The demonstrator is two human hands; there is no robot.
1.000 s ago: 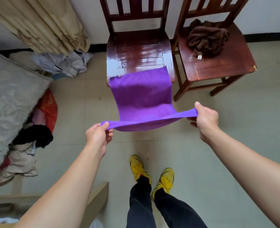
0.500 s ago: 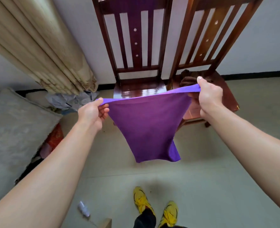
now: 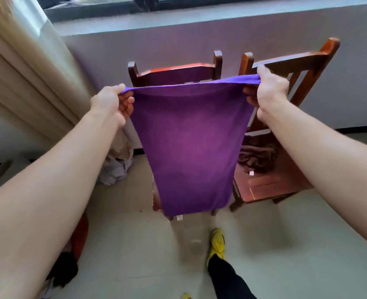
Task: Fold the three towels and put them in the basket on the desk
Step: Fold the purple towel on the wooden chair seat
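Both arms out, and the purple towel (image 3: 191, 147) hangs full length in the air, just in front of the left chair (image 3: 174, 73). Left hand (image 3: 111, 102) pinches the top left corner, right hand (image 3: 269, 89) pinches the top right, the edge stretched between them. A brown towel (image 3: 256, 156) lies crumpled on the right chair (image 3: 264, 190) seat. Curtain (image 3: 23, 72) far left, yellow shoe (image 3: 217, 242) near.

2 wooden chairs (image 3: 297, 63) stand near a curtain (image 3: 27, 72).
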